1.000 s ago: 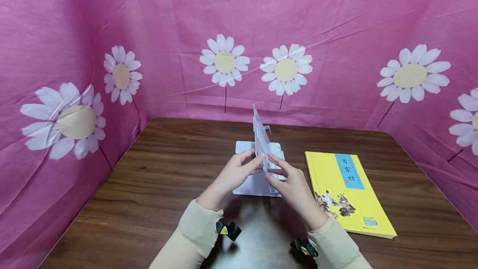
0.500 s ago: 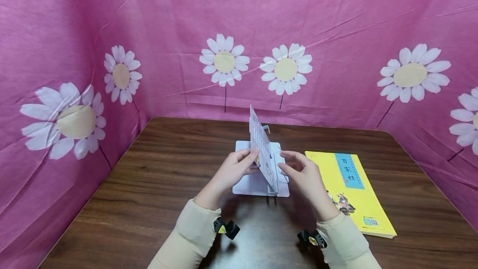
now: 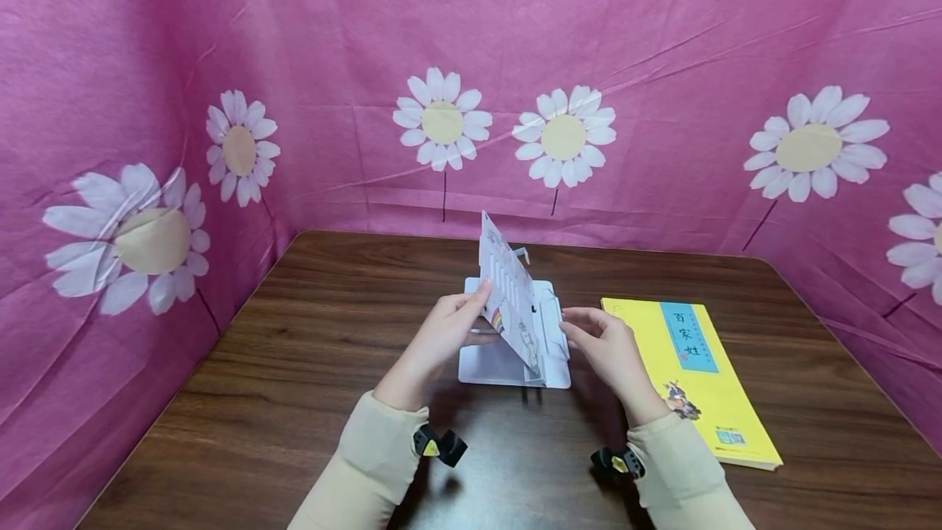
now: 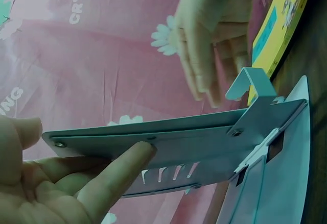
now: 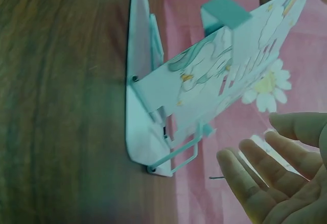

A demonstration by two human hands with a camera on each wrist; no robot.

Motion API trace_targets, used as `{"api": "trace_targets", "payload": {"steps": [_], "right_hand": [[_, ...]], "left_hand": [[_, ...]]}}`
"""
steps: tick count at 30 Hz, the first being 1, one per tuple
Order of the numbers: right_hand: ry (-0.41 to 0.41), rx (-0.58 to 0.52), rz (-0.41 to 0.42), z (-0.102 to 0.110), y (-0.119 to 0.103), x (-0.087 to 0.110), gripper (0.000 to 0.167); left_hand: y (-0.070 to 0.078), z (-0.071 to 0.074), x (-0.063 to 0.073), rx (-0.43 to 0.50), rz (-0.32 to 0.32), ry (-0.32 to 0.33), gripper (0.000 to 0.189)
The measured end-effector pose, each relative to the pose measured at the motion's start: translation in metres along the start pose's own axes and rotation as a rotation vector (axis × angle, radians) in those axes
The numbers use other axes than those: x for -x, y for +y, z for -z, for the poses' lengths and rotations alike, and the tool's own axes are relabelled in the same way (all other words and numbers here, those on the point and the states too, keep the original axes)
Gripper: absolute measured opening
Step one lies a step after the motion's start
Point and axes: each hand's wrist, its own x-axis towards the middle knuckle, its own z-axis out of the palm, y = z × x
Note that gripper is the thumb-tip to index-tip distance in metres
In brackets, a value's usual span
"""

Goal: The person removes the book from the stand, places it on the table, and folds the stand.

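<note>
A white metal book stand (image 3: 506, 280) with a rainbow and unicorn print stands on the table, its slotted plate raised and leaning left over the flat base (image 3: 489, 365). My left hand (image 3: 441, 330) grips the plate's left edge, thumb on one face and fingers on the other; in the left wrist view its index finger lies along the plate (image 4: 204, 132). Just right of the stand is my right hand (image 3: 607, 346), fingers loosely bent. The right wrist view shows that hand (image 5: 286, 183) holding nothing, beside the stand's wire legs (image 5: 176, 155) and bent clip (image 5: 225, 12).
To the right lies a yellow book (image 3: 643, 334) with a blue title panel, close behind my right hand. A pink cloth (image 3: 353, 39) with daisies hangs round the dark wooden table (image 3: 294, 383).
My right hand has let go of the plate and moved right, away from the stand. My left hand has swung the plate leftward, so its printed face shows more.
</note>
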Motion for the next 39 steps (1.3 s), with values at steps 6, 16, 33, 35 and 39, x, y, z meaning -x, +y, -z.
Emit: {"api": "trace_targets", "payload": {"steps": [6,16,33,35,39], "right_hand": [[-0.032,0.090,-0.030,-0.002,0.010,-0.005,0.036],[-0.075,0.146,-0.090,-0.008,0.019,-0.008,0.031],[-0.072,0.266,0.033,-0.014,0.018,-0.004,0.021],[-0.079,0.296,0.048,-0.015,0.018,-0.004,0.021],[-0.095,0.343,0.093,-0.016,0.016,-0.002,0.023]], "left_hand": [[0.001,0.011,0.001,-0.037,0.032,0.019,0.057],[0.001,0.029,0.002,-0.128,0.061,-0.002,0.055],[0.003,0.044,0.005,-0.199,0.135,0.041,0.040],[0.003,0.046,0.005,-0.203,0.136,0.043,0.038],[-0.001,0.051,0.004,-0.205,0.135,0.040,0.036]]}}
